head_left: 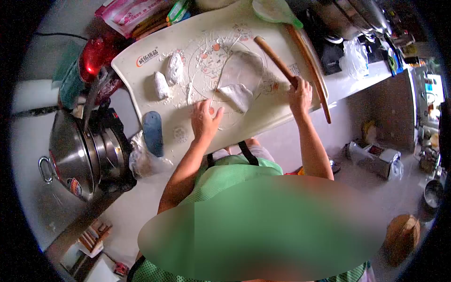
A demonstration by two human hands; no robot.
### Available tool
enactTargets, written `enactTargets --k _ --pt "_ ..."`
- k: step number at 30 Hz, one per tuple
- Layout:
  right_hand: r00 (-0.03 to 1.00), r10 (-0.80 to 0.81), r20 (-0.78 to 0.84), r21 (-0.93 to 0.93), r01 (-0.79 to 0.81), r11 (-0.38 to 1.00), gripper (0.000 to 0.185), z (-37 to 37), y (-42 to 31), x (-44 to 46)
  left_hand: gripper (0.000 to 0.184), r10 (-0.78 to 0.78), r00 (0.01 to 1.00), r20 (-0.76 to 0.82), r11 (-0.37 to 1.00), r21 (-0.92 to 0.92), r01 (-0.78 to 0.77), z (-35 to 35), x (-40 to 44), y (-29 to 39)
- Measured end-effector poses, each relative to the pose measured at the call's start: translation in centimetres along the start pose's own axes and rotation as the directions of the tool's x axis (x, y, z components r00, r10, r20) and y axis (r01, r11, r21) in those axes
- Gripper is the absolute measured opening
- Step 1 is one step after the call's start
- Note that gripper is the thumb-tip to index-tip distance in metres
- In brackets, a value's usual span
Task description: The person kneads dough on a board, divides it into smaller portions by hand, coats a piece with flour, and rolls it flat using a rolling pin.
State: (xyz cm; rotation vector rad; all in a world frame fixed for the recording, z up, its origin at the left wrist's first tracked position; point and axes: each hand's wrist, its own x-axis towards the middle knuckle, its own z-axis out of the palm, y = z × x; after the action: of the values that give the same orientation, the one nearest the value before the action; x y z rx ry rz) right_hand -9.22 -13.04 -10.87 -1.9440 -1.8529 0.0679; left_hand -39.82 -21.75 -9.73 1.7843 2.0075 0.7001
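A flat sheet of dough (242,69) lies on the floured cream mat (263,115), its near edge folded over on itself. My right hand (301,97) is closed around the near end of a short wooden rolling pin (276,57), which slants up and left, to the right of the dough. To the left of the folded edge, my left hand (206,120) rests at the mat with thumb and fingers apart, holding nothing. Two floured dough pieces, a larger one (174,69) and a smaller one (161,85), sit farther left.
A longer wooden stick (310,70) lies along the mat's right side, below a green-rimmed bowl-like utensil (275,10). Near the left edge is a blue-grey scraper (152,133). A lidded steel pot (75,152) stands left, and a clear plastic bag (144,157) is beside it.
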Motion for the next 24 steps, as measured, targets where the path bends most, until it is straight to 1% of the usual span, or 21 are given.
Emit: enactTargets --k 1,2,3,5,6,9,10,11,13,14,15,16,17,18,19,20,21,22,23,24 --pt "1.000 0.011 -0.005 -0.010 -0.011 1.000 0.032 0.2 0.6 0.8 0.048 -0.075 0.994 0.074 0.997 -0.018 0.077 0.2 -0.2 0.9" --pt "1.000 -0.012 -0.021 0.008 0.012 1.000 0.032 0.4 1.2 1.4 0.055 -0.007 1.000 -0.029 1.000 -0.008 0.007 1.6 -0.3 0.7" --pt "1.000 -0.025 -0.012 0.012 0.025 1.000 0.032 0.8 1.8 2.1 0.055 -0.022 0.999 -0.034 1.000 -0.007 0.021 1.8 0.1 1.6" --pt "0.999 -0.035 -0.031 0.008 0.035 0.999 0.033 1.7 2.8 3.3 0.061 0.120 0.981 -0.155 0.992 0.056 -0.113 1.6 1.1 3.5" --pt "1.000 -0.004 0.009 -0.048 0.004 0.999 0.034 0.9 1.9 3.9 0.066 0.082 0.992 -0.094 0.996 0.051 -0.077 2.2 1.5 3.5" --pt "1.000 0.001 -0.006 -0.070 -0.001 0.998 0.035 1.1 1.9 5.3 0.067 0.086 0.990 -0.110 0.991 0.111 -0.074 3.0 2.7 4.1" --pt "1.000 -0.010 -0.005 -0.065 0.009 0.998 0.035 1.2 2.0 5.7 0.062 0.089 0.989 -0.114 0.993 0.086 -0.080 3.4 3.2 3.8" --pt "0.999 -0.031 -0.019 -0.114 0.029 0.993 0.039 1.4 2.1 5.9 0.062 0.081 0.989 -0.121 0.994 0.088 -0.071 3.5 3.4 3.9" --pt "0.996 -0.075 -0.044 -0.210 0.064 0.976 0.047 2.1 2.3 6.1 0.056 0.011 1.000 -0.015 0.991 0.136 -0.009 3.4 3.9 4.4" --pt "0.984 -0.173 -0.042 -0.184 0.163 0.969 0.048 3.4 2.6 6.5 0.056 0.004 1.000 -0.022 0.990 0.138 -0.001 3.1 4.2 4.7" --pt "0.962 -0.270 -0.042 -0.158 0.260 0.952 0.049 4.7 2.6 7.0 0.053 -0.010 1.000 0.016 0.986 0.164 0.007 2.8 4.4 5.1" --pt "0.937 -0.348 -0.027 -0.023 0.347 0.938 0.048 4.2 0.5 7.5 0.049 -0.026 0.998 0.053 0.982 0.190 0.016 2.6 4.5 5.3" --pt "0.905 -0.424 -0.024 0.113 0.424 0.898 0.047 3.8 -2.1 7.9 0.049 -0.034 0.998 0.044 0.981 0.192 0.025 2.6 4.5 5.3" --pt "0.921 -0.374 0.112 0.175 0.352 0.919 0.044 3.7 -4.2 8.3 0.046 0.011 1.000 0.024 0.973 0.230 -0.016 2.6 4.5 5.4" --pt "0.912 -0.325 0.251 0.226 0.271 0.936 0.042 4.0 -5.6 8.9 0.042 0.054 0.999 0.007 0.961 0.270 -0.054 2.5 4.4 5.4" --pt "0.891 -0.355 0.284 0.233 0.295 0.927 0.037 5.8 -5.8 9.5 0.042 0.047 0.999 -0.003 0.961 0.274 -0.045 2.6 4.4 5.0" --pt "0.888 -0.363 0.282 0.238 0.302 0.923 0.037 6.0 -6.7 10.0 0.040 -0.015 0.998 0.056 0.967 0.254 0.000 2.7 4.4 4.7" --pt "0.879 -0.321 0.354 0.241 0.245 0.939 0.036 6.0 -7.7 10.4 0.039 -0.074 0.990 0.117 0.971 0.235 0.045 2.7 4.3 4.4" --pt "0.863 -0.278 0.422 0.238 0.190 0.952 0.034 6.1 -8.6 10.9 0.039 -0.077 0.991 0.110 0.971 0.235 0.049 2.7 4.4 4.0" --pt "0.888 -0.283 0.363 0.150 0.244 0.958 0.029 7.1 -9.0 11.1 0.036 -0.089 0.986 0.140 0.979 0.195 0.061 2.1 4.5 4.2"
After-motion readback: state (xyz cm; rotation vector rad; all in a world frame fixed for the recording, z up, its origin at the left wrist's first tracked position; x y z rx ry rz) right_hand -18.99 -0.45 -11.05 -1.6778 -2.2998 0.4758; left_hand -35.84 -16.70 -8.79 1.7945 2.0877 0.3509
